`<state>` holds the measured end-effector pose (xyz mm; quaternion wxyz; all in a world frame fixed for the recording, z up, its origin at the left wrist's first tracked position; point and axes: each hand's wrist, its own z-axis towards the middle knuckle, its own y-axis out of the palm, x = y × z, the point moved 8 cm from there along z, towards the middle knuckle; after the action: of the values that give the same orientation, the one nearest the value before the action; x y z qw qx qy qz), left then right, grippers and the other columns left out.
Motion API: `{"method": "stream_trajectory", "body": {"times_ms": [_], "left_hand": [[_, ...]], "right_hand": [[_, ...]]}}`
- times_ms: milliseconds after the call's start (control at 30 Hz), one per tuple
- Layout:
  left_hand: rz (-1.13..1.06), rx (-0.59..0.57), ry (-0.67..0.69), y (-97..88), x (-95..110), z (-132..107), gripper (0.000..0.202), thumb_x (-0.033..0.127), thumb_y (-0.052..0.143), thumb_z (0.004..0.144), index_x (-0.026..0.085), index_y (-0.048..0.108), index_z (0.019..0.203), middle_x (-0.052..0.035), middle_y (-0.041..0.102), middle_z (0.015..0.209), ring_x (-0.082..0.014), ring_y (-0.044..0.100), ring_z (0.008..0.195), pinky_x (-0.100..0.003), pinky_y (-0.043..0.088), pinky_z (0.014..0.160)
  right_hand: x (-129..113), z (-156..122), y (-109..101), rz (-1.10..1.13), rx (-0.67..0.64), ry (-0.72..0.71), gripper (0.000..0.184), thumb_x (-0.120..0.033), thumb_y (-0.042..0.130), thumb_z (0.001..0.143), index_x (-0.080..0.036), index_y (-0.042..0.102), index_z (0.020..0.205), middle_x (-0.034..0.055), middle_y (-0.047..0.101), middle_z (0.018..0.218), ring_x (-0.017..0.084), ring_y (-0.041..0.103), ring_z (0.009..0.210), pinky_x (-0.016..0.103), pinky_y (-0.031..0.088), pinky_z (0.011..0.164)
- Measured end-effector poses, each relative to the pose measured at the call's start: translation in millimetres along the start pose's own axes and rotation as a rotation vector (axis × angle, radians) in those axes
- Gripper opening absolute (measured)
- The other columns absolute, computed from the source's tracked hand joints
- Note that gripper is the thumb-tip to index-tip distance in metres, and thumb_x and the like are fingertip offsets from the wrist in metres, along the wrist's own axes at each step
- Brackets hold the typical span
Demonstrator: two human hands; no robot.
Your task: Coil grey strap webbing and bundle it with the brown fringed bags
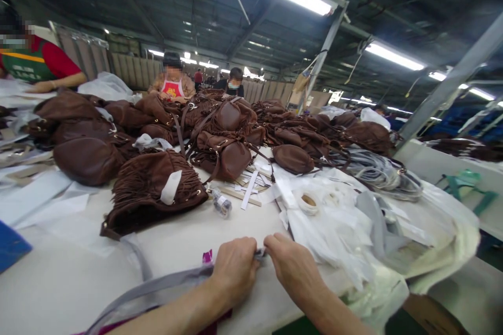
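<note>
Near the front edge of the table, my left hand (237,268) is closed around a grey strap (168,281) that looks wrapped in clear plastic. Its length curves away to the lower left, beside my forearm. My right hand (291,264) pinches at the short grey end showing between the two hands; the fingertips partly hide it. A small purple piece (207,256) lies just left of my left hand. Beyond my hands rests a brown fringed bag (151,188) with a white wrapped part on it. A small clear packet (222,204) lies beside that bag.
Brown bags (230,115) are heaped across the back. White plastic sheets (326,225), a tape roll (307,203) and bundled grey straps (377,167) cover the right side. A blue object (11,246) sits at the left edge. Several people work beyond the table.
</note>
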<state>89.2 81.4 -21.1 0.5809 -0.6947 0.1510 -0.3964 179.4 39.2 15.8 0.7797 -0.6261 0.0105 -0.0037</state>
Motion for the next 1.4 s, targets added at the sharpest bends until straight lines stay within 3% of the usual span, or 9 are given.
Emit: {"method": "stream_trajectory", "body": {"times_ms": [167,267,400,467,633,867,967,1167,1400], "left_hand": [[-0.017,-0.022,-0.032,2.0,-1,-1,0.009,0.023,0.052,0.083,0.021,0.052,0.092,-0.0058,0.066,0.098,-0.0264,0.060,0.094,-0.037,0.046,0.078],[-0.055,0.008,-0.040,0.7,-2,-2,0.010,0.020,0.048,0.082,0.021,0.054,0.090,-0.0051,0.066,0.095,-0.0258,0.061,0.093,-0.036,0.045,0.077],[-0.079,0.020,-0.020,-2.3,-4,-3,0.012,0.018,0.045,0.083,0.020,0.055,0.090,-0.0056,0.066,0.094,-0.0256,0.061,0.091,-0.036,0.045,0.077],[-0.090,-0.018,0.051,-4.1,-3,-5,0.014,0.019,0.048,0.082,0.020,0.054,0.094,-0.0055,0.066,0.097,-0.0256,0.061,0.092,-0.036,0.045,0.078],[-0.042,-0.100,0.384,-16.6,4,-15,0.027,0.015,0.057,0.078,0.024,0.049,0.103,0.0004,0.066,0.097,-0.0212,0.062,0.088,-0.028,0.044,0.071],[0.173,-0.051,0.679,-17.5,7,-10,0.011,0.019,0.056,0.086,0.025,0.054,0.096,0.0011,0.062,0.086,-0.0175,0.060,0.076,-0.024,0.043,0.060],[0.222,-0.059,0.637,-8.7,11,-5,0.009,0.016,0.053,0.086,0.021,0.055,0.092,-0.0023,0.063,0.087,-0.0192,0.060,0.077,-0.026,0.045,0.063],[0.099,-0.057,0.202,0.6,14,5,0.018,0.010,0.046,0.084,0.017,0.056,0.097,-0.0076,0.066,0.096,-0.0243,0.062,0.089,-0.035,0.050,0.078],[-0.028,-0.054,0.139,3.5,12,3,0.021,0.013,0.044,0.088,0.018,0.057,0.104,-0.0070,0.067,0.104,-0.0253,0.062,0.097,-0.037,0.049,0.084]], "right_hand": [[4,-13,4,0.389,0.092,0.066,0.019,-0.015,0.041,0.094,-0.021,0.054,0.082,0.0013,0.060,0.073,0.018,0.059,0.070,0.028,0.039,0.065],[-13,-16,15,0.413,0.052,-0.032,0.020,-0.008,0.042,0.089,-0.021,0.057,0.089,0.0038,0.060,0.084,0.019,0.059,0.078,0.028,0.042,0.069],[-13,-15,27,0.416,-0.007,0.001,0.026,-0.001,0.042,0.082,-0.021,0.056,0.088,0.0044,0.056,0.088,0.018,0.058,0.081,0.027,0.044,0.071],[-11,-13,28,0.458,-0.027,-0.036,0.022,-0.002,0.042,0.084,-0.021,0.054,0.082,0.0035,0.054,0.086,0.017,0.057,0.078,0.026,0.043,0.070],[-15,-13,18,0.629,-0.091,-0.389,0.023,-0.004,0.037,0.086,-0.021,0.051,0.079,0.0025,0.052,0.085,0.016,0.055,0.080,0.024,0.042,0.070],[-5,-10,23,0.636,-0.103,-0.409,0.023,-0.005,0.038,0.087,-0.021,0.052,0.079,0.0021,0.047,0.085,0.015,0.054,0.081,0.022,0.043,0.070],[-4,-9,24,0.608,-0.106,-0.412,0.024,-0.005,0.038,0.087,-0.021,0.054,0.081,0.0026,0.049,0.087,0.015,0.054,0.082,0.023,0.045,0.073],[4,-16,8,0.504,0.146,-0.224,0.031,-0.005,0.035,0.087,-0.023,0.055,0.103,0.0071,0.056,0.099,0.019,0.058,0.088,0.029,0.047,0.078],[-1,-22,31,0.782,0.024,-0.036,0.034,-0.004,0.042,0.081,-0.022,0.045,0.109,0.0026,0.064,0.091,0.018,0.062,0.084,0.029,0.047,0.076]]}}
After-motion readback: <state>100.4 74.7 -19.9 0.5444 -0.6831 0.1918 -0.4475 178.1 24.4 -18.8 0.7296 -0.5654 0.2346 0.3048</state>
